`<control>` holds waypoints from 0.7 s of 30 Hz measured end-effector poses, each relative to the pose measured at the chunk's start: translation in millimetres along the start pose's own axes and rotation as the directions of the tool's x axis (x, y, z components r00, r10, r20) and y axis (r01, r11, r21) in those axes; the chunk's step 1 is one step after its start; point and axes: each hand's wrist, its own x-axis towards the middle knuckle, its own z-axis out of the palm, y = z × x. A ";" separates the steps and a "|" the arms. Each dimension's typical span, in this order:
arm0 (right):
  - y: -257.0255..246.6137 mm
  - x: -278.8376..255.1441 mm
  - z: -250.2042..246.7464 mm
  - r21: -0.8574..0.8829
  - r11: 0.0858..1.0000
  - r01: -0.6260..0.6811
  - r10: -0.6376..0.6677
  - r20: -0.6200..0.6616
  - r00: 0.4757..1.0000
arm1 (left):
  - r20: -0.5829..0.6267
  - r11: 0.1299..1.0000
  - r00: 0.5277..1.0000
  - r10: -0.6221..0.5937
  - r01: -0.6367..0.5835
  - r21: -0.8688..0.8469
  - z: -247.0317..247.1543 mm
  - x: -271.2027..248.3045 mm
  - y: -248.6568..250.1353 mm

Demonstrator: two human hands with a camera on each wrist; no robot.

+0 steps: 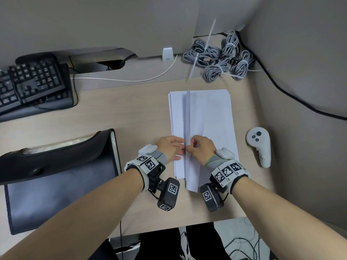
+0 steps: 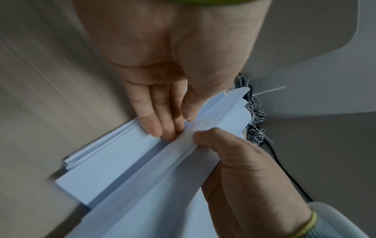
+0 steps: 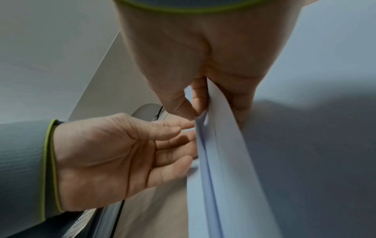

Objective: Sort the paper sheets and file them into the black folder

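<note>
A stack of white paper sheets (image 1: 212, 119) lies on the desk, right of centre. A few sheets (image 1: 188, 113) stand up from it on edge as a narrow ridge running away from me. My right hand (image 1: 189, 149) pinches this ridge (image 3: 219, 153) near its near end between thumb and forefinger (image 3: 193, 112). My left hand (image 1: 181, 148) lies just left of it with straight fingers (image 2: 162, 127) touching the flat stack (image 2: 114, 153) and the ridge's side. The black folder (image 1: 56, 181) lies open at the desk's left, apart from both hands.
A black keyboard (image 1: 32, 81) sits at the far left. Bundled grey cables (image 1: 219, 59) lie behind the stack. A white controller (image 1: 260, 145) rests to its right. Partition walls close the back and right. The desk's front edge (image 1: 169, 228) runs below my wrists.
</note>
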 end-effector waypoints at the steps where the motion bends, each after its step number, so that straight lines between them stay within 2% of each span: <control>1: 0.8 -0.5 0.2 -0.003 1.000 0.009 -0.009 -0.005 1.000 | 0.008 1.000 1.000 0.001 -0.001 -0.002 1.1 -0.4 0.1; 6: 4.0 -3.5 0.5 -0.009 0.998 0.066 -0.066 -0.007 0.998 | -0.011 1.000 1.000 0.018 -0.017 0.022 0.3 -1.0 1.6; 21: 5.7 -2.1 1.5 -0.020 0.998 0.066 -0.066 0.012 0.998 | -0.044 0.999 0.999 -0.020 0.018 -0.044 0.4 -3.7 2.5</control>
